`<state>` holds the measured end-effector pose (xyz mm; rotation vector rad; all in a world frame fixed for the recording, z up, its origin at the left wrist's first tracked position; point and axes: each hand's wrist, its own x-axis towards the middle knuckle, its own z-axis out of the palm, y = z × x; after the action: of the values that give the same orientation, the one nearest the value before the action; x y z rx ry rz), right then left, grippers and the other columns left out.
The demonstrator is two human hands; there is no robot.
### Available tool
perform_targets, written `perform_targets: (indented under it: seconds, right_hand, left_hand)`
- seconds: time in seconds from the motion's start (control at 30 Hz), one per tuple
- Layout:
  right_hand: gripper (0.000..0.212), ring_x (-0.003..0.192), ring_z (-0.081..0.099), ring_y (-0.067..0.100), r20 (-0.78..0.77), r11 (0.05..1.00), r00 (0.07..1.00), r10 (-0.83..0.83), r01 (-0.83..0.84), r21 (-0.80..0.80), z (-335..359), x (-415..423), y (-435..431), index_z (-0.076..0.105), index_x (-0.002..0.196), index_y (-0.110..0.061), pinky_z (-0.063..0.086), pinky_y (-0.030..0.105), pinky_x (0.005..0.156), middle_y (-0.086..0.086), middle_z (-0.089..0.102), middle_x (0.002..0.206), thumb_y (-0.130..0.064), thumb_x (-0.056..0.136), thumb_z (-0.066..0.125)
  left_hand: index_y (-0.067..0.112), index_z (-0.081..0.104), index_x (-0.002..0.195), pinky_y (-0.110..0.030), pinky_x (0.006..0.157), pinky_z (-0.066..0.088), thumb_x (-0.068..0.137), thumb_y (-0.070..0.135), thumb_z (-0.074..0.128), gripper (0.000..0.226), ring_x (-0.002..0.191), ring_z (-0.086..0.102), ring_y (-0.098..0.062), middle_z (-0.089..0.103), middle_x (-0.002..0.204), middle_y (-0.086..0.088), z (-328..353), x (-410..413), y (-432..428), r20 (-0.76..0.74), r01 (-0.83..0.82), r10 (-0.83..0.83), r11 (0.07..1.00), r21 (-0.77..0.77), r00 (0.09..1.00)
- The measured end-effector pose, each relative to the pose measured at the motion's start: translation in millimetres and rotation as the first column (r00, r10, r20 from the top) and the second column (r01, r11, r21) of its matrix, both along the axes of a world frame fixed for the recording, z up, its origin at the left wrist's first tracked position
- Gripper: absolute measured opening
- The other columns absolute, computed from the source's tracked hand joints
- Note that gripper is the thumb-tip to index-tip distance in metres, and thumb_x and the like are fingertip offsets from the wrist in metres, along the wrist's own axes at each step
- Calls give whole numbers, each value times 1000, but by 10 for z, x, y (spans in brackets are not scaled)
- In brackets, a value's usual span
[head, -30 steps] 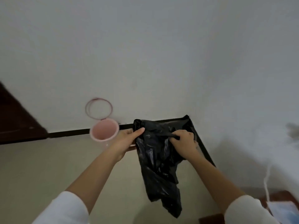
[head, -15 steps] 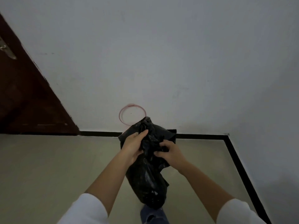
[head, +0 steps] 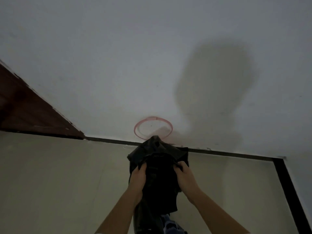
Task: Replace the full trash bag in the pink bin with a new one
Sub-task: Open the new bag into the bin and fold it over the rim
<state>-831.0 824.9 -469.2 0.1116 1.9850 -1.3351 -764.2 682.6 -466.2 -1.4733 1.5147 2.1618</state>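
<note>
So from the left: the dark reddish door (head: 25, 112) is back in the corner of the view, since the camera has swung round and dropped closer to the floor (head: 59, 174) than it was a second ago. The left hand (head: 137, 180) has moved from just holding the edge of the black trash bag (head: 159, 176) to gripping its rim, fingers (head: 141, 168) curled over and pinching the plastic. The mouth of the bag, which was bunched shut half a second ago, is now pulled apart between both hands.

Behind the bag, the pink ring (head: 153, 127) leans against the wall (head: 152, 56). The pink bin itself was visible a second ago but now I can't see it at all; my guess is it's hidden right behind or under the bag, can't say for sure.

The right hand (head: 184, 176) mirrors the left, fingers hooked into the opposite side of the rim and pinching it.

I'd say the old bag is already out and this is the new liner getting opened up, about to go down over the bin. The ring probably clips on after.
</note>
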Motion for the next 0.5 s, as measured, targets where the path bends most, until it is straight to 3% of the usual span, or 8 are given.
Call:
perform_targets:
  seconds: [0.1, 0.23, 0.33, 0.37, 0.4, 0.43, 0.47, 0.5]
  right_hand:
    - [22, 70, 45, 20, -15, 999, 999, 33, -33, 9, -393, -271, -209, 50, 97, -1, 33, 26, 60, 7, 48, 79, -20, 100, 38]
    - [23, 69, 46, 21, 3, 996, 997, 73, -73, 47, -1037, -506, -513, 52, 96, -5, 34, 29, 64, 11, 49, 77, -22, 100, 37]
    - [24, 74, 54, 24, -35, 983, 984, 175, -172, 64, -1728, -619, -754, 57, 100, -12, 39, 31, 70, 20, 57, 84, -22, 100, 36]
    - [24, 85, 57, 25, -114, 972, 968, 222, -210, 107, -2002, -652, -812, 58, 105, -16, 42, 33, 75, 15, 62, 93, -23, 99, 36]
    - [26, 107, 54, 28, -227, 948, 931, 285, -238, 213, -2293, -696, -855, 57, 114, -21, 42, 37, 89, 10, 60, 115, -25, 99, 37]
    - [31, 132, 36, 29, -323, 884, 859, 396, -261, 388, -2583, -752, -892, 51, 125, -28, 33, 43, 105, 6, 43, 142, -30, 98, 37]
    - [37, 144, 11, 29, -361, 818, 802, 475, -252, 518, -2841, -793, -931, 42, 134, -37, 19, 49, 113, 2, 17, 156, -36, 97, 35]
    - [42, 146, -5, 28, -337, 795, 806, 486, -248, 553, -3112, -834, -988, 33, 138, -45, 9, 52, 115, -1, -2, 160, -41, 97, 33]
  left_hand:
    - [6, 61, 113, -37, 76, 50, 95, 34, 48, 36, 91, 60, -29, 64, 98, -9, -506, -224, -213, 69, -136, 127, 978, 161, 990]
    - [2, 56, 120, -38, 77, 48, 98, 29, 43, 37, 94, 58, -29, 61, 106, -14, -1275, -390, -481, 104, -194, 171, 939, 284, 980]
    - [-1, 54, 126, -41, 86, 43, 99, 29, 41, 42, 95, 57, -32, 61, 107, -16, -1976, -501, -720, 144, -176, 150, 965, 195, 978]
    - [-2, 55, 126, -41, 84, 43, 99, 30, 40, 44, 90, 58, -31, 62, 99, -14, -2225, -547, -806, 147, -139, 119, 981, 132, 982]
    - [-1, 56, 124, -40, 82, 43, 99, 31, 39, 44, 86, 58, -30, 62, 94, -12, -2456, -591, -882, 157, -97, 84, 992, 78, 984]
    - [0, 58, 120, -38, 80, 45, 99, 33, 39, 44, 85, 58, -28, 62, 91, -11, -2702, -631, -958, 160, -52, 45, 998, 38, 986]
    - [3, 60, 116, -35, 75, 46, 98, 35, 40, 42, 84, 58, -27, 62, 89, -10, -2892, -682, -1012, 155, -26, 21, 999, 28, 988]
    - [5, 61, 112, -33, 70, 47, 97, 35, 41, 39, 82, 58, -26, 62, 88, -8, -3105, -735, -1073, 121, -22, 18, 999, 37, 992]
